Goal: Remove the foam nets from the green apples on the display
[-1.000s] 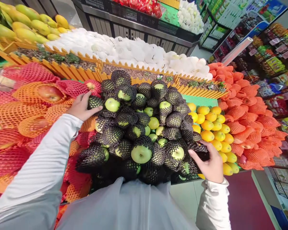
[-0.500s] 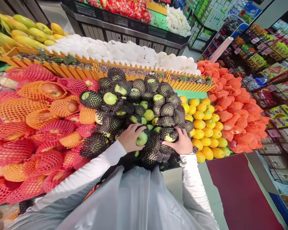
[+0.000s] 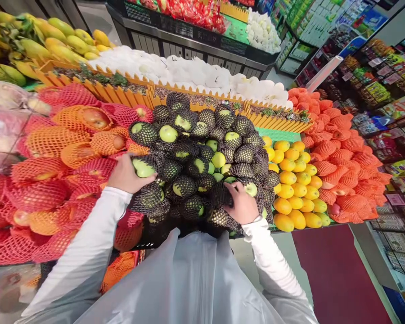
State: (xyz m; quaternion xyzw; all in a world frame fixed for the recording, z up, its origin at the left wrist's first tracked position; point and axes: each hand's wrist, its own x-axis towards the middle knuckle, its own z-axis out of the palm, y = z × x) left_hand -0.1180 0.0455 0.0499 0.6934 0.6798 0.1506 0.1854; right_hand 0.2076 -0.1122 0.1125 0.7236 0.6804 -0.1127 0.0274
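My left hand is wrapped round a green apple in a black foam net, at the left edge of the apple pile. My right hand has its thumb and fingers closed about a black-netted apple at the near right of the pile; most of that fruit's skin is hidden by netting. Just above the right hand's knuckles is a green apple partly out of its net. Between my hands lie several more netted green apples, and a few bare ones sit in the middle.
Apples in pink and orange nets fill the left. Yellow oval fruits and orange-netted fruits lie to the right. A low orange picket fence separates the pile from white-wrapped fruits behind.
My left hand has moved left from the middle of the pile to its left edge, with a netted apple in it. The right hand has shifted slightly left and nearer onto another netted apple.
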